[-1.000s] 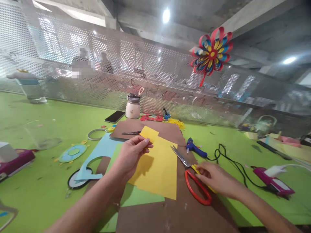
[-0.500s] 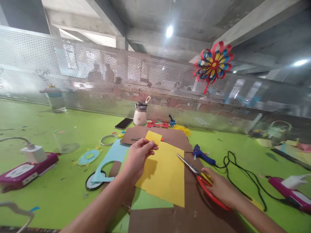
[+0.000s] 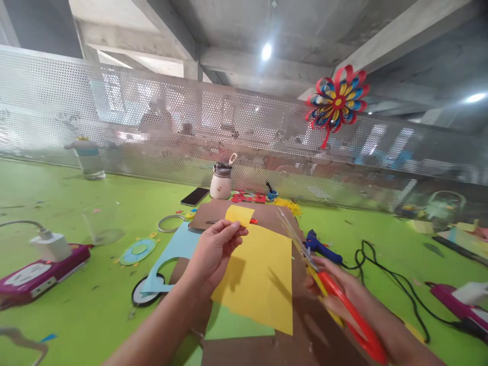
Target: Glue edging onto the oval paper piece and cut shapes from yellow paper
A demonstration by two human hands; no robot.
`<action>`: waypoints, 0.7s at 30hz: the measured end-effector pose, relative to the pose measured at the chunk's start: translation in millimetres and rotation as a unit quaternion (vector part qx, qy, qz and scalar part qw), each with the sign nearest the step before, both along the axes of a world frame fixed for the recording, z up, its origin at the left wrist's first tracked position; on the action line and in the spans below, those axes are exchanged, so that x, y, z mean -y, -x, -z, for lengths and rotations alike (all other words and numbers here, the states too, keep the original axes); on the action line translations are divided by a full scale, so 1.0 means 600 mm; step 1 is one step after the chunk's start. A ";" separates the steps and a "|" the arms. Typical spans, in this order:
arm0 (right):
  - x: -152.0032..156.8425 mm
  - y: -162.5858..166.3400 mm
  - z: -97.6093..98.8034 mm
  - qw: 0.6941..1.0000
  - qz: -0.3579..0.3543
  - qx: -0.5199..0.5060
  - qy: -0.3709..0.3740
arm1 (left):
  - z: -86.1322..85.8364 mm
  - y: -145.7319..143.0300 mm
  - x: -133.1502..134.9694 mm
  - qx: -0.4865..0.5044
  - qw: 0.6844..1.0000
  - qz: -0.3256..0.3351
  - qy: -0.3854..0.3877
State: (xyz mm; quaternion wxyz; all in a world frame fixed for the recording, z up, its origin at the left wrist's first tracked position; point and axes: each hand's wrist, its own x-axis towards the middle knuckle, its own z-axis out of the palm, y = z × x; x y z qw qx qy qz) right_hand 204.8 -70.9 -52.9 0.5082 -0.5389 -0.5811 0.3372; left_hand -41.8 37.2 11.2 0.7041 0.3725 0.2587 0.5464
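Between the thumb and fingers of my left hand (image 3: 219,246) is a small yellow paper piece (image 3: 239,214), raised over the work area. My right hand (image 3: 343,287) grips red-and-yellow-handled scissors (image 3: 301,239), their blades pointing up and away from me; they look slightly apart and blurred. Below both hands lies a large yellow paper sheet (image 3: 263,279), with the scissors' shadow falling on it. A light green sheet (image 3: 236,325) shows from under its lower edge. Brown cardboard (image 3: 236,353) supports the papers. Left of my left hand is a light blue sheet (image 3: 179,249) with a round cutout.
A blue glue gun (image 3: 322,248) with a black cord lies right of the cardboard. Purple power strips (image 3: 72,259) sit at both sides. Behind stand a white bottle (image 3: 221,183) and a phone (image 3: 194,196). A paper flower (image 3: 338,101) hangs before the perforated screen (image 3: 263,127).
My right hand has lifted and turned the scissors, so the blades point more upward. The yellow piece in my left hand has tilted slightly.
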 end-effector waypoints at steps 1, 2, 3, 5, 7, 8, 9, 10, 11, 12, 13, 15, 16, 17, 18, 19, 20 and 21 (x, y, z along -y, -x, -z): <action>-0.006 0.016 0.002 1.000 -0.005 -0.003 -0.006 | 0.000 0.001 -0.001 0.012 1.000 0.006 0.010; -0.011 0.032 0.001 1.000 -0.007 -0.006 -0.010 | -0.001 0.001 -0.002 0.022 1.000 0.009 0.020; -0.013 0.048 -0.001 1.000 -0.007 -0.003 -0.004 | -0.001 0.002 -0.004 0.030 0.999 0.008 0.030; -0.013 0.075 -0.013 0.999 -0.012 0.032 0.024 | -0.001 0.003 -0.007 0.043 0.998 -0.005 0.044; -0.009 0.095 -0.029 0.998 -0.042 0.040 0.026 | -0.002 0.004 -0.009 0.057 0.997 -0.022 0.041; -0.008 0.103 -0.037 0.997 -0.055 0.043 0.024 | -0.002 0.005 -0.009 0.063 0.997 -0.030 0.034; -0.008 0.109 -0.044 0.996 -0.067 0.044 0.024 | -0.003 0.005 -0.009 0.069 0.997 -0.036 0.027; -0.009 0.115 -0.049 0.996 -0.077 0.047 0.026 | -0.003 0.005 -0.009 0.072 0.996 -0.041 0.020; -0.010 0.120 -0.054 0.995 -0.084 0.052 0.029 | -0.004 0.005 -0.008 0.074 0.996 -0.045 0.015; -0.013 0.125 -0.058 0.994 -0.089 0.059 0.031 | -0.004 0.004 -0.007 0.073 0.996 -0.048 0.011; -0.015 0.130 -0.062 0.993 -0.093 0.066 0.031 | -0.004 0.004 -0.005 0.072 0.996 -0.050 0.009; -0.019 0.139 -0.069 0.992 -0.096 0.081 0.032 | -0.004 0.001 -0.003 0.069 0.996 -0.053 0.009; -0.020 0.142 -0.073 0.991 -0.099 0.087 0.038 | -0.004 0.000 -0.001 0.069 0.996 -0.054 0.012; -0.020 0.144 -0.076 0.990 -0.101 0.089 0.046 | -0.003 -0.001 0.000 0.068 0.996 -0.054 0.017; -0.019 0.146 -0.080 0.990 -0.101 0.088 0.052 | -0.003 -0.002 0.000 0.067 0.996 -0.054 0.022; -0.018 0.148 -0.082 0.990 -0.095 0.085 0.056 | -0.002 -0.003 0.001 0.064 0.996 -0.053 0.026; -0.015 0.149 -0.085 0.991 -0.086 0.079 0.057 | -0.002 -0.004 0.002 0.061 0.996 -0.051 0.029; -0.012 0.149 -0.087 0.993 -0.073 0.073 0.056 | -0.001 -0.005 0.002 0.057 0.997 -0.049 0.031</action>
